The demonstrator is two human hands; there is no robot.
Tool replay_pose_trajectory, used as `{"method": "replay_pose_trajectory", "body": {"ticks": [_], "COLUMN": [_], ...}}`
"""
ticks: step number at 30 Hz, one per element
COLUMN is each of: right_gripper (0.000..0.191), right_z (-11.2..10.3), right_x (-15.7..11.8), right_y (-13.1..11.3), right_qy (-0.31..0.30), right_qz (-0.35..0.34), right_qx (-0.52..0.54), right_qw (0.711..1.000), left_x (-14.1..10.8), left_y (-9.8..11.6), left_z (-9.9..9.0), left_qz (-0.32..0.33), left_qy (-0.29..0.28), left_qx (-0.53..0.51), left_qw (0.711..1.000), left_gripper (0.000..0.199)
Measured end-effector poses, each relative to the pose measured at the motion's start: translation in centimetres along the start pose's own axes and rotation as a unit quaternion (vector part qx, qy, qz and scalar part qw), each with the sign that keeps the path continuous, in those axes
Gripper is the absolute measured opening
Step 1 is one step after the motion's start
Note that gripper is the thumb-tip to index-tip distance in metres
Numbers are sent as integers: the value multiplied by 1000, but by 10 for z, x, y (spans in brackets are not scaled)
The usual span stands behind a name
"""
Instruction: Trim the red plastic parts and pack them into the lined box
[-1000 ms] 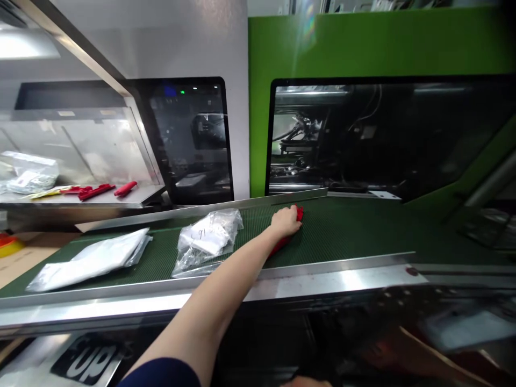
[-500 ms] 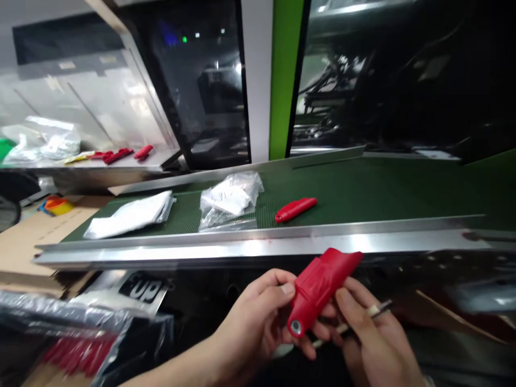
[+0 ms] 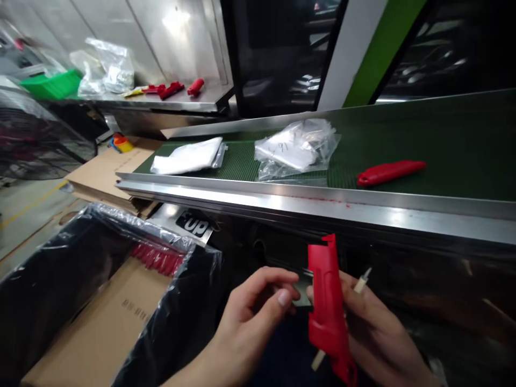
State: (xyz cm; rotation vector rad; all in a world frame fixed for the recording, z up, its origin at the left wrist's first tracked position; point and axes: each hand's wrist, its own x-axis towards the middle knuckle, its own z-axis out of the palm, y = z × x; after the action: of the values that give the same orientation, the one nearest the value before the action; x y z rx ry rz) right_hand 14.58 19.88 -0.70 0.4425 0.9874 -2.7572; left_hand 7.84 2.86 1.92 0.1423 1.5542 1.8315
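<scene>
Since the earlier frame, the **red plastic part** [image 3: 327, 306] has swung from a slant to nearly upright between the hands, and the view has turned left, bringing a lined box fully into sight. The part stands in front of the person's body, below the conveyor's edge, its long face turned up toward the eyes, a hold that seems to leave that face open to view. Its surface is bright, with a notched upper end and a thicker lower end.

The **left hand** [image 3: 252, 320] comes in from the side, its **fingers** [image 3: 266, 282] curled together near the part's edge beside a small **grey piece** [image 3: 302, 293]. Whether they pinch the part or that piece, I cannot tell. The **right hand** [image 3: 377, 330] steadies the part from behind, its **fingers** [image 3: 352, 293] clamped around it and a **pale stick** [image 3: 360, 285] that shows on both sides of the part.

Farther out, a **red handle** [image 3: 389, 173] lies on the **green conveyor belt** [image 3: 455, 134], beside a **clear bag** [image 3: 296, 150] and a **white flat packet** [image 3: 187, 157]. At lower left, a **cardboard box** [image 3: 97, 322] lined with **black plastic** [image 3: 48, 258] holds a row of **red parts** [image 3: 155, 259].
</scene>
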Motion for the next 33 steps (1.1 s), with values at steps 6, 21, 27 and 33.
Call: {"method": "replay_pose_trajectory", "body": {"ticks": [6, 21, 27, 33], "right_gripper": [31, 33, 25, 47], "right_z": [15, 33, 26, 18], "right_x": [19, 34, 25, 18], "right_y": [15, 22, -9, -26], "right_qy": [43, 116, 43, -86], "right_qz": [42, -173, -320, -375], "right_qx": [-61, -513, -680, -805], "right_qw": [996, 833, 659, 452], "left_x": [7, 11, 1, -5], "left_y": [-5, -14, -11, -4], "left_z": [-13, -30, -26, -23], "left_qz": [26, -37, -62, -57], "left_qy": [55, 41, 10, 17], "left_qx": [-59, -163, -215, -212], "left_qw": [996, 985, 975, 976], "left_gripper": [20, 40, 28, 21]}}
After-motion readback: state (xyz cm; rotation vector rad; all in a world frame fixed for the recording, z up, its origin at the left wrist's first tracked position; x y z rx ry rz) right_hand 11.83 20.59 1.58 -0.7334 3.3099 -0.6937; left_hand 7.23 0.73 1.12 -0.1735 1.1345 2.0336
